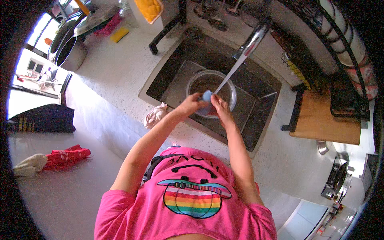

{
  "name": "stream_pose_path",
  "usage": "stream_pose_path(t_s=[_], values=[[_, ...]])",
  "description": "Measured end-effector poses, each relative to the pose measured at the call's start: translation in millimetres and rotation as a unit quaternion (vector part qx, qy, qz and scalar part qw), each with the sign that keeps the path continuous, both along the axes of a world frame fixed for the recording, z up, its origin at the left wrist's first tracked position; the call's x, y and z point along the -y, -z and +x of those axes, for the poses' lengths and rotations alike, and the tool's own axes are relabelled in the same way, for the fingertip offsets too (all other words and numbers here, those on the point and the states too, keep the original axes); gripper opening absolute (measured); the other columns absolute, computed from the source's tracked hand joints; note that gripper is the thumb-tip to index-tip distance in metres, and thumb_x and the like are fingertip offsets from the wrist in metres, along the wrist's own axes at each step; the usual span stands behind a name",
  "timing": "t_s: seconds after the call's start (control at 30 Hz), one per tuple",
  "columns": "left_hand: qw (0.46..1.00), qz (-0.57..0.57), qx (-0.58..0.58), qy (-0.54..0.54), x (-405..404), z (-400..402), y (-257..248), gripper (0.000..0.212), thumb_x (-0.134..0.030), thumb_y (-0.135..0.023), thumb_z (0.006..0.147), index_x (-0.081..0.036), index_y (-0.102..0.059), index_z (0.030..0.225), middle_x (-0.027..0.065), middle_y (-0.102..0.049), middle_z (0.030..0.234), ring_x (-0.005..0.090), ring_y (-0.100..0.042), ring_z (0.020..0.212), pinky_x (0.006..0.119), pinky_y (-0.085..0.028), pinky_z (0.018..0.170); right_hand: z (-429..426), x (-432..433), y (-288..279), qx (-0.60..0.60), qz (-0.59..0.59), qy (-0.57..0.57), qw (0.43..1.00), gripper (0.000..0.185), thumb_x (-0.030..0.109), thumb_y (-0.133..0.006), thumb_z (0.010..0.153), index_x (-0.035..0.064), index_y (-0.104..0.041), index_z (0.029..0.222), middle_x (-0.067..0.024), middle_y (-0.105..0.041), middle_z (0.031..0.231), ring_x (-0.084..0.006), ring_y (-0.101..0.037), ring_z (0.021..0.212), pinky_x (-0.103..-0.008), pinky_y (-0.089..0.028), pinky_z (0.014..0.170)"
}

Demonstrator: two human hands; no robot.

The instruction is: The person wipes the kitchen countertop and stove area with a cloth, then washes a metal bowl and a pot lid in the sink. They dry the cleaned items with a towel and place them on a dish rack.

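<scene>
Both hands meet over a round clear bowl standing in a dark sink. Between the fingers is a small light-blue object, blurred, its kind unclear. My left hand grips it from the left side, and the fingertips of my right hand touch it from the right. A stream of water from the chrome faucet falls beside the fingers into the bowl. Something reddish shows under the hands, partly hidden. On the sink's near left rim lies a crumpled pinkish cloth.
A pot and a yellow sponge stand at the upper left of the speckled counter. Black rack legs flank the sink. To the right are a wooden board and a rack of bowls.
</scene>
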State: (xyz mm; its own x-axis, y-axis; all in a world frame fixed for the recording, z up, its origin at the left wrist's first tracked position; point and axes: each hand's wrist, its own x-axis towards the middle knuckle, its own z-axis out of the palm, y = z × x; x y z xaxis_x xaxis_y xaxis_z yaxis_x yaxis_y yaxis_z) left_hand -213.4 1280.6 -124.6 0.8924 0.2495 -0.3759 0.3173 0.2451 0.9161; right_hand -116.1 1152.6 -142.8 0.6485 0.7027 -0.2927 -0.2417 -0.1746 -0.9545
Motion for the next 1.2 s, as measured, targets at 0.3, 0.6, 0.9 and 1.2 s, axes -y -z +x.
stream_pose_path(t_s=[0.3, 0.6, 0.9, 1.2], values=[[0.721, 0.692, -0.034, -0.038, -27.0, -101.5, 0.7, 0.060, -0.020, -0.071, 0.055, -0.005, -0.047, 0.107, 0.0168, -0.042, 0.107, 0.0344, -0.038, 0.102, 0.043, -0.032, 0.087, 2.6, 66.3, -47.3, 0.203, -0.098, 0.010, 0.974, 0.037, 0.020, -0.064, 0.074, 0.0022, -0.053, 0.104, -0.0061, -0.059, 0.087, -0.0131, -0.055, 0.078, -0.0265, -0.043, 0.073], [0.826, 0.557, -0.046, -0.075, -44.1, -127.2, 11.1, 0.039, -0.014, -0.064, 0.063, 0.001, -0.050, 0.096, 0.0198, -0.050, 0.090, 0.0375, -0.049, 0.082, 0.044, -0.042, 0.070, -31.8, 116.5, -53.3, 0.363, -0.291, -0.254, 0.848, 0.054, 0.028, -0.071, 0.063, 0.0069, -0.052, 0.109, -0.0158, -0.051, 0.092, -0.0329, -0.053, 0.089, -0.0381, -0.044, 0.076], [0.997, 0.029, 0.036, -0.063, -24.1, -64.1, -58.8, 0.044, -0.022, -0.063, 0.077, 0.001, -0.047, 0.112, 0.0071, -0.057, 0.092, 0.0134, -0.054, 0.084, 0.027, -0.044, 0.072, -19.9, 96.7, -36.4, 0.317, -0.204, -0.277, 0.884, 0.053, 0.028, -0.063, 0.074, 0.0063, -0.044, 0.119, -0.0148, -0.052, 0.110, -0.0273, -0.054, 0.092, -0.0343, -0.046, 0.076], [0.960, 0.241, 0.140, -0.025, 2.5, 39.0, -34.1, 0.061, -0.030, -0.074, 0.064, -0.002, -0.047, 0.112, 0.0122, -0.053, 0.107, 0.0204, -0.050, 0.099, 0.030, -0.040, 0.085, 27.9, 17.7, -32.0, 0.048, 0.057, -0.029, 0.997, 0.026, 0.020, -0.053, 0.084, 0.0037, -0.055, 0.104, 0.0004, -0.056, 0.085, -0.0079, -0.050, 0.070, -0.0239, -0.043, 0.057]])
